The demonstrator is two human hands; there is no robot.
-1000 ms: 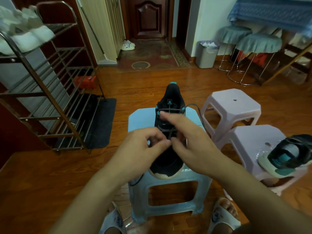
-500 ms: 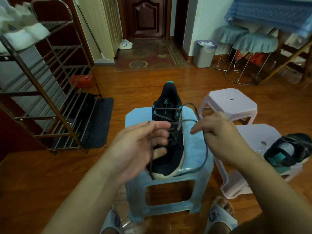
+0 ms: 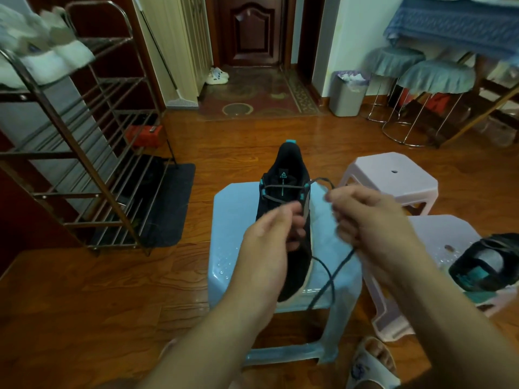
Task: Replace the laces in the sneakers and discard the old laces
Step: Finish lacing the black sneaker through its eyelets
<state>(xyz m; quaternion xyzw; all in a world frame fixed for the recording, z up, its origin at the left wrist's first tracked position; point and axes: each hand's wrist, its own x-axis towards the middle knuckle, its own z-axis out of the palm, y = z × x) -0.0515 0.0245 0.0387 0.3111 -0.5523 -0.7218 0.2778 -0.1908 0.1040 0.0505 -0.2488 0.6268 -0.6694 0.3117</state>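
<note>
Sneaker [image 3: 283, 197], black with teal eyelets, lies on blue stool [image 3: 233, 220], toe toward the camera. Left hand [image 3: 269, 242] over the midfoot, grip curled, pinching dark lace [image 3: 325, 279] at the eyelets. Right hand [image 3: 365, 217] beside the shoe, grip closed on the same lace; free end hangs over the stool's front edge. Second sneaker [image 3: 486, 262] on its side on pale stool [image 3: 449, 237], right. Bin [image 3: 348, 94] well behind, by the wall.
</note>
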